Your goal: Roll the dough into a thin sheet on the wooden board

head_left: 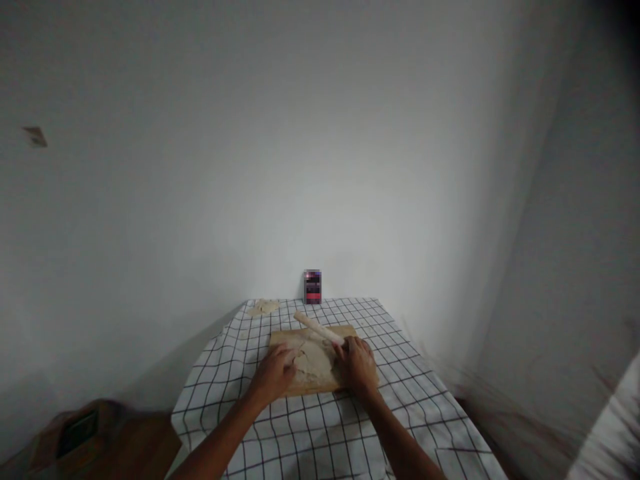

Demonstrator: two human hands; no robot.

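Note:
A thin, flat sheet of dough [316,360] with an uneven edge lies on a wooden board [307,389]. My left hand [274,370] is at the dough's left side, its curled fingers and thumb closed on the edge. In my right hand [361,365] is the right end of a pale wooden rolling pin [315,325]. The pin slants away to the far left, its free end past the board's back edge. My right hand rests over the board's right part and hides some of the dough there.
A checked cloth [320,427] covers the table. Another flat piece of dough [263,307] lies at the back left corner. A blurred, dark and red upright object [313,287] stands against the wall [320,167]. A brown box-like object [75,433] is low on the left.

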